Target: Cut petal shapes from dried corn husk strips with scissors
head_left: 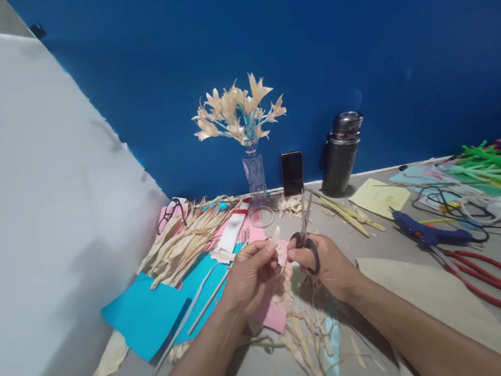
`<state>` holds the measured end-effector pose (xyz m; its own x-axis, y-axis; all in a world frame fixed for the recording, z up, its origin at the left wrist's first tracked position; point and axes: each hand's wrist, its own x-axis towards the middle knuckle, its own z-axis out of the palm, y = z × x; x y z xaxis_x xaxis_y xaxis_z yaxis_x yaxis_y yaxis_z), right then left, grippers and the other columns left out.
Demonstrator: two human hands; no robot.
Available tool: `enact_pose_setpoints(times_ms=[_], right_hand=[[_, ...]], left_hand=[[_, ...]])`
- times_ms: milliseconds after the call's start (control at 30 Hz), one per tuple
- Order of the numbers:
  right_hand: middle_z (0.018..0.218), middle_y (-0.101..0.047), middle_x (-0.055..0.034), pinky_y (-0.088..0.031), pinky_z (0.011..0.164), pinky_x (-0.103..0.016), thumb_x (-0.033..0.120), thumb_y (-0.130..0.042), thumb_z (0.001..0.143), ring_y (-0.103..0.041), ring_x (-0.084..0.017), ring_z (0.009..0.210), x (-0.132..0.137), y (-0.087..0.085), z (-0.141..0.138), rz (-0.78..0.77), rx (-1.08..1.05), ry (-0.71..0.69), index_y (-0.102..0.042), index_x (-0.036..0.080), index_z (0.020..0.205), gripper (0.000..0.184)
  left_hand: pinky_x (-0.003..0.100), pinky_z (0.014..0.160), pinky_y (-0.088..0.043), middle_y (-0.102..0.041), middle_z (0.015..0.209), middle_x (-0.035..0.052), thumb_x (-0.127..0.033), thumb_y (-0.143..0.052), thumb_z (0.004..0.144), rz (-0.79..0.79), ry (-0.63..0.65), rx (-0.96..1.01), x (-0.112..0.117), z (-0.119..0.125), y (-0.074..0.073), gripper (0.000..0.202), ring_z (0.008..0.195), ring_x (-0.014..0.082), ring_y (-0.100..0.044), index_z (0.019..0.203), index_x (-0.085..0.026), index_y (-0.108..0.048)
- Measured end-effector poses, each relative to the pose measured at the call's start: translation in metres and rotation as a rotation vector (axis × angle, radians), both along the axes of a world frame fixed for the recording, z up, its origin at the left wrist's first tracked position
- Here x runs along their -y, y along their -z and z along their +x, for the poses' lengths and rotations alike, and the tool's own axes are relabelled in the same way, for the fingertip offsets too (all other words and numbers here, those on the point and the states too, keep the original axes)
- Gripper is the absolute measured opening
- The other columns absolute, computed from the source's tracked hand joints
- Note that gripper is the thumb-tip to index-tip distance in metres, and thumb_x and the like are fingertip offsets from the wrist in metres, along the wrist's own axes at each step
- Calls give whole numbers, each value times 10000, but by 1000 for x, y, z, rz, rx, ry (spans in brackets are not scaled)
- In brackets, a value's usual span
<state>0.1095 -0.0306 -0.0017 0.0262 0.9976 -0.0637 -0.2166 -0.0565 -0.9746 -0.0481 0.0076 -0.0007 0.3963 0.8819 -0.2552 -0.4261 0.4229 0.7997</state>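
Between the thumb and fingers of my left hand (255, 270) is a small pale piece of husk (275, 234), its pointed tip standing up. My right hand (326, 261) has its fingers through the black handles of a pair of scissors (305, 230), whose blades point upward and are slightly apart. The blades stand to the right of the husk piece without touching it. Cut husk scraps (307, 342) lie below both hands on the table. Behind them, a clear bottle (255, 178) holds a bunch of husk flowers (236, 109) on light blue stems.
Dried husks (184, 236) and blue paper (147, 313) lie at left. A phone (292, 173) and a dark thermos (342, 155) stand by the blue wall. At right are a blue glue gun (429, 231), red-handled scissors (489, 274) and green pipe cleaners (487, 165).
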Motion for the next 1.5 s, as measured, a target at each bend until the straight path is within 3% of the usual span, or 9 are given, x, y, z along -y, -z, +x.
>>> enact_pose_setpoints(times_ms=[233,500,667,867,1000,1200,1300,1400,1500], right_hand=[[545,-461,61,-229,488,-253,354,-771,622,-335,-89,491,0,-4,2,-39,-2,32,-619,166,753,274],[580,-478,52,-255,503,-258,338,-778,642,-359,-96,511,-3,-2,8,12,-33,90,-628,164,767,262],[559,-435,55,-263,502,-254,369,-742,698,-344,-102,517,-5,-1,15,68,-73,4,-648,155,783,249],[591,-496,42,-280,512,-251,345,-770,643,-371,-102,525,-2,0,12,7,-28,-27,-645,152,793,274],[612,-514,37,-302,517,-253,327,-769,643,-401,-108,536,-5,1,13,21,-8,84,-639,157,819,277],[586,-481,47,-293,492,-252,336,-764,644,-396,-105,515,-10,-2,19,12,62,225,-638,152,833,292],[658,-579,11,-365,553,-265,333,-774,637,-485,-133,578,-7,-6,20,59,55,162,-635,160,848,306],[829,-678,-48,-437,664,-293,324,-779,632,-591,-187,736,-3,-10,20,86,20,-1,-642,165,895,337],[779,-668,-25,-431,629,-277,273,-778,621,-571,-160,669,0,-10,19,76,110,-88,-652,163,866,297]], left_hand=[[190,529,-396,-529,572,-33,-283,-804,665,32,60,35,3,1,1,298,514,60,-477,665,-150,-537],[225,537,-437,-548,545,-27,-243,-729,686,46,132,-10,5,0,-1,214,500,90,-499,689,-169,-529],[240,528,-437,-557,524,-9,-213,-683,676,97,224,-32,6,-1,0,181,496,110,-515,633,-170,-513],[230,521,-402,-525,496,-21,-190,-673,654,125,239,-43,6,0,0,163,486,105,-508,598,-167,-521],[225,514,-393,-549,512,-12,-205,-672,683,124,259,-29,6,0,1,165,492,108,-517,618,-171,-524],[234,534,-406,-544,538,-26,-227,-700,722,244,169,-87,5,0,4,166,485,93,-495,668,-165,-556],[232,521,-396,-542,529,-20,-204,-696,705,263,195,-124,5,-1,4,165,486,100,-502,645,-164,-548],[227,484,-373,-546,520,-13,-211,-697,688,246,226,-173,5,-2,2,161,468,108,-504,640,-166,-550],[221,485,-381,-544,532,-12,-197,-712,664,234,255,-189,5,-3,3,153,476,104,-509,643,-157,-566]])
